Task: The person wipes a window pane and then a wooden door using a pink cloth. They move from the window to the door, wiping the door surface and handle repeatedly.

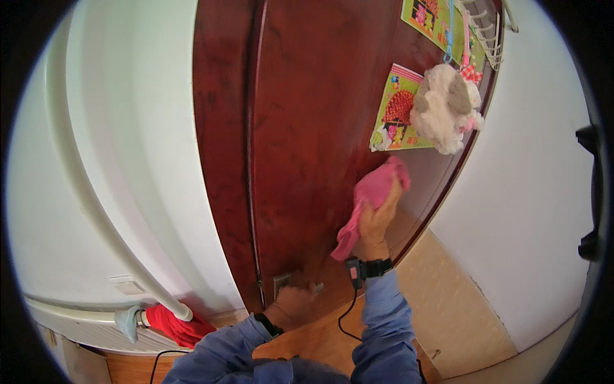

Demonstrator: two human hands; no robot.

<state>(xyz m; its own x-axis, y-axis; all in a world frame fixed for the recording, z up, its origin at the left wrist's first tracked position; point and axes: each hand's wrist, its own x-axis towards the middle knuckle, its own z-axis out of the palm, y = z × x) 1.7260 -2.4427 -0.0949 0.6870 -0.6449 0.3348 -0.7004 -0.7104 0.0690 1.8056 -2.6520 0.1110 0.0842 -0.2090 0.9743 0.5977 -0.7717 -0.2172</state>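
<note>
A dark red wooden door [307, 120] stands before me. My right hand [379, 221] holds a pink cloth [371, 189] against the door's surface, below a green picture sheet. The fingers are partly hidden by the cloth. Lower down, my left hand [290, 305] is closed around the door handle [319, 287], whose metal tip sticks out past the fingers. This hand is a little blurred. Beside it, part of a metal handle plate [281, 282] shows near the door's edge.
A plush toy [443, 108] hangs by cords over the green picture sheet [398, 110], beneath a white hook rack [484, 36]. To the left are a white pipe [81, 177], a radiator [96, 331] with a red cloth [177, 326], and a wall switch [128, 286].
</note>
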